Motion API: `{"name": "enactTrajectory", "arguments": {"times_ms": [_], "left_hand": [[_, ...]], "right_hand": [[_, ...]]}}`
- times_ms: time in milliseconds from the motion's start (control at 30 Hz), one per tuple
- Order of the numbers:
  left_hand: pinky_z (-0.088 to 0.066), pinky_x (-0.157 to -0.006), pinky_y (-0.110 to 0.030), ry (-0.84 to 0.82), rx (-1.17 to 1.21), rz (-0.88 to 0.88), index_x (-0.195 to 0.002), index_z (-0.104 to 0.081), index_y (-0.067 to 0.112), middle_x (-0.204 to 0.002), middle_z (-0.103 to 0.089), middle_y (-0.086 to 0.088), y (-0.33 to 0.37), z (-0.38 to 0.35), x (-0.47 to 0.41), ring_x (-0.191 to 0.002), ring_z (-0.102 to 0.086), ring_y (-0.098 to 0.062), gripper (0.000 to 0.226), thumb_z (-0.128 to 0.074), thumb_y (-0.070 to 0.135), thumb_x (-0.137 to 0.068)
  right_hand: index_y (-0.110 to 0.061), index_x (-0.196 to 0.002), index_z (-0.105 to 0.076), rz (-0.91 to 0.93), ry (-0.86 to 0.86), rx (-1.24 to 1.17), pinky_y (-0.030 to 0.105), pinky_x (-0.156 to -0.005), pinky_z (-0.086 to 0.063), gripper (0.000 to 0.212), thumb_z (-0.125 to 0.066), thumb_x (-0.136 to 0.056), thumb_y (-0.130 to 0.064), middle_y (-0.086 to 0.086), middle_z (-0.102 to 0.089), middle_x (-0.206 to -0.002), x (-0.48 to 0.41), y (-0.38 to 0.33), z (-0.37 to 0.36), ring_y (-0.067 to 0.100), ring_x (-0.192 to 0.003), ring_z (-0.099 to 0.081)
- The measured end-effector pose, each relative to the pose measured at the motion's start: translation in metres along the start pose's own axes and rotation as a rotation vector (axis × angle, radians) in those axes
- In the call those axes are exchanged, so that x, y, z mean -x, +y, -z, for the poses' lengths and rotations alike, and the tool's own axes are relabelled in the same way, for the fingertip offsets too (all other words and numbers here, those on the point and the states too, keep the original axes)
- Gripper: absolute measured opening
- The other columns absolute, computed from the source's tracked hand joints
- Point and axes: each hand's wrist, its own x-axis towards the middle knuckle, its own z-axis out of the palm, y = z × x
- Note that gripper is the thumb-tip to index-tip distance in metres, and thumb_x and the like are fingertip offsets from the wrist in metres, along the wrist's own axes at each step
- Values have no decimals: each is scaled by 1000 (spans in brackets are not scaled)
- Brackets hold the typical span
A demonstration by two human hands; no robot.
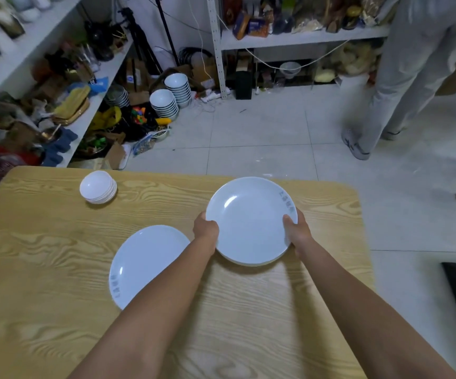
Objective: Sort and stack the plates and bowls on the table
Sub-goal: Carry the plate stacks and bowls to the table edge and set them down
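Head view. Left hand (206, 227) grips the left rim of a white plate (250, 220), thumb over the edge, fingers hidden beneath. Right hand (296, 231) grips the right rim the same way, thumb lying on the inner face. A second rim shows under the plate's near edge. Both forearms reach forward, roughly parallel, wrists straight. The plate sits level over the far-centre part of the wooden table (57, 296); whether it rests on the table or is lifted, cannot tell. A second plate (144, 263) lies flat to the left, partly covered by the left forearm. Stack of small bowls (98, 188) at the far left, well apart. Another person (412, 77) stands on the floor beyond.
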Motion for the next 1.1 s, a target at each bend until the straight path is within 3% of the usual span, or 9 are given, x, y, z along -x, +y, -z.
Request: {"name": "enactTrajectory", "arguments": {"times_ms": [233,333,400,500,600,767,900,1000,1100], "left_hand": [[-52,-91,-40,-165,-158,133,-130,-47,2,-129,-57,-16,-27,-6,59,-115,-58,-33,40,-37,4,-92],[-51,-84,-47,-314,-139,314,-126,-48,8,-126,-57,-16,-37,-2,85,-114,-58,-37,38,-36,0,-91],[-45,-91,-48,-385,-150,413,-121,-46,6,-125,-52,-17,-38,4,91,-114,-54,-37,33,-42,0,-88],[-47,-93,-43,-328,-24,281,-138,-37,7,-133,-51,-17,-26,5,72,-110,-55,-32,51,-53,12,-90],[-47,-100,-48,-406,129,162,-153,-12,29,-150,-37,-7,-6,-2,56,-124,-51,-32,67,-49,22,-97],[-44,-100,-59,-523,54,151,-149,-23,31,-146,-43,-8,-5,-16,50,-123,-53,-35,55,-42,44,-99],[-46,-97,-60,-434,59,210,-148,-20,33,-143,-41,-8,-20,-12,58,-122,-51,-38,62,-47,48,-94],[-47,-94,-61,-329,39,289,-144,-21,37,-141,-38,-6,-41,-6,70,-122,-48,-36,71,-56,53,-84],[-47,-88,-64,-324,96,446,-140,-25,40,-138,-39,-4,-59,3,79,-121,-48,-36,79,-62,58,-72]], "right_hand": [[-4,-125,-57,-117,172,54,49,-99,-47,35,-49,-95,-20,20,-61,-123,30,8,31,38,-110,-60],[3,-126,-56,-199,205,62,44,-96,-48,50,-50,-95,-36,21,-61,-120,33,9,44,38,-108,-60],[4,-124,-57,-221,219,28,44,-96,-47,59,-49,-94,-46,20,-61,-117,35,9,51,37,-105,-60],[2,-128,-54,-271,224,-61,49,-101,-45,65,-45,-94,-53,20,-58,-125,40,10,58,39,-113,-57],[-4,-126,-54,-307,193,-100,50,-101,-44,62,-38,-96,-55,17,-58,-124,45,8,60,39,-115,-57],[-9,-112,-57,-257,145,-39,43,-86,-47,29,-39,-98,-27,17,-57,-108,52,-3,58,36,-97,-58],[-6,-129,-51,-215,90,154,47,-85,-46,39,-34,-94,-2,17,-56,-107,52,-8,62,32,-92,-52],[-8,-132,-48,-227,-17,256,37,-70,-44,37,-36,-97,-5,9,-54,-91,55,-17,63,29,-87,-51],[-6,-133,-47,-220,-93,309,29,-63,-39,34,-37,-102,-15,14,-52,-107,56,-20,61,28,-94,-52]]}}
